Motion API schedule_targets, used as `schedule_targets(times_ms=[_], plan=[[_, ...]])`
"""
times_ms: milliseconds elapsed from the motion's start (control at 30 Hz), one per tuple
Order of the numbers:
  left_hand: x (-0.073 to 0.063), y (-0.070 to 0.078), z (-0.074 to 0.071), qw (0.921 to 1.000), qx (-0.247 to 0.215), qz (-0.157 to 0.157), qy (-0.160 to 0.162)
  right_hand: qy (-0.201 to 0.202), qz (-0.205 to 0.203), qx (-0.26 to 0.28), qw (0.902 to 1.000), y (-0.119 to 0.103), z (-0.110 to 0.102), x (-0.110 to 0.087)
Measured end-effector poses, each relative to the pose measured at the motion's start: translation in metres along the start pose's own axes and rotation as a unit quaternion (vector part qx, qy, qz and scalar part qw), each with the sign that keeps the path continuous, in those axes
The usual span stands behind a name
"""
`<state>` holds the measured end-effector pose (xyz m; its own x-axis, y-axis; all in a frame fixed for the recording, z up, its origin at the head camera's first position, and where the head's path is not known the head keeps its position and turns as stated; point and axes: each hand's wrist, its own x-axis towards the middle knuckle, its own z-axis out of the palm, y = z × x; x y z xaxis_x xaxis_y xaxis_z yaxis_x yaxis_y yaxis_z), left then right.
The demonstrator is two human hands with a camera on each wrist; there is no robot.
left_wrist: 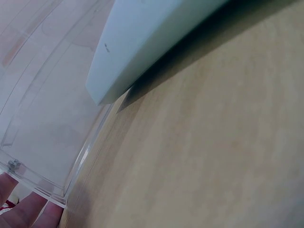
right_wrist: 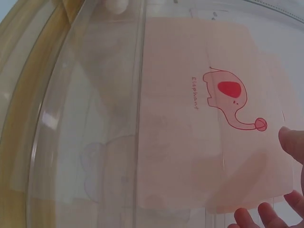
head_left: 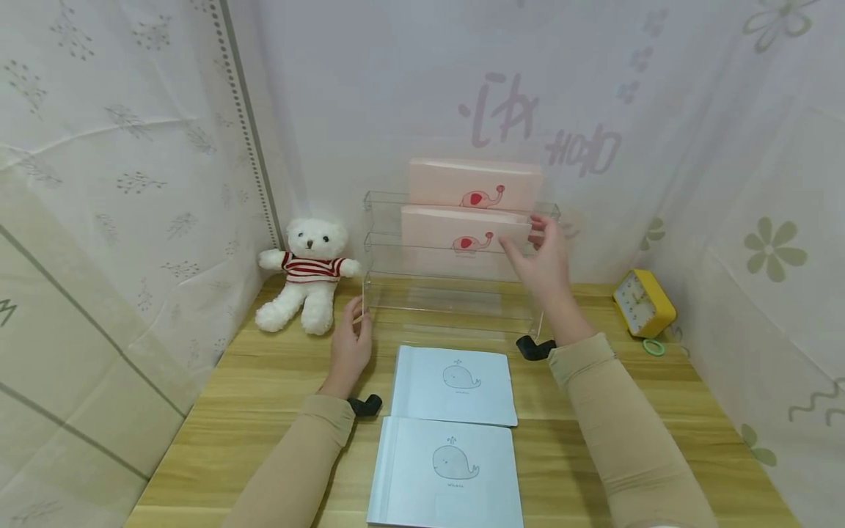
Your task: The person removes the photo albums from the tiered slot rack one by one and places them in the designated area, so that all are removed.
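A clear acrylic tiered rack (head_left: 455, 293) stands at the back, holding two pink elephant books, one rear (head_left: 436, 180) and one front (head_left: 425, 224). My right hand (head_left: 544, 260) is at the front book's right edge. Its thumb (right_wrist: 290, 140) lies over the front near a corner and its fingertips show along the edge, spread apart from the thumb. At the rack's left end is my left hand (head_left: 348, 348), its fingers (left_wrist: 23, 211) against the outer side panel. Two pale blue whale books, one nearer (head_left: 412, 477) and one farther (head_left: 422, 381), lie before the rack.
A white teddy bear (head_left: 313, 268) in a striped shirt sits left of the rack. On the right are a yellow clock (head_left: 647, 304) and a small green ring (head_left: 653, 347). The wooden table (head_left: 231, 425) is bordered by patterned hangings (head_left: 132, 147).
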<state>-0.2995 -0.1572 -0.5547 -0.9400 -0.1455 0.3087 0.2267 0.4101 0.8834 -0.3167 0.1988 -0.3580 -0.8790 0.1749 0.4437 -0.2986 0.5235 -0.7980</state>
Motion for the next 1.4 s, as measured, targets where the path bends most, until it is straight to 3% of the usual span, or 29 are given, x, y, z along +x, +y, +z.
schedule_targets(times_ms=[267,533,800,933,1067,1167,1400], plan=[[0.001,0.001,-0.002,0.9999,-0.009,-0.003,0.003,-0.023,0.027,0.012,0.9993,-0.008,0.004,0.017],[0.002,0.000,-0.001,1.0000,0.001,-0.003,0.006,-0.036,-0.002,0.002,0.9993,-0.013,0.008,0.029],[0.002,-0.001,0.000,1.0000,0.004,-0.005,0.004,-0.088,-0.039,0.002,0.9954,-0.012,0.004,0.041],[0.002,0.000,0.000,1.0000,0.003,-0.005,0.002,-0.108,-0.029,-0.009,0.9937,-0.010,0.003,0.044],[0.002,-0.002,0.001,1.0000,0.006,-0.004,0.003,-0.121,0.009,-0.031,0.9921,-0.007,0.002,0.044],[0.002,-0.003,0.001,1.0000,0.007,-0.002,0.005,-0.114,0.032,-0.031,0.9924,-0.005,0.004,0.043],[0.001,-0.001,0.001,0.9999,0.004,-0.003,0.009,-0.042,0.016,0.002,0.9990,0.000,0.016,0.038]])
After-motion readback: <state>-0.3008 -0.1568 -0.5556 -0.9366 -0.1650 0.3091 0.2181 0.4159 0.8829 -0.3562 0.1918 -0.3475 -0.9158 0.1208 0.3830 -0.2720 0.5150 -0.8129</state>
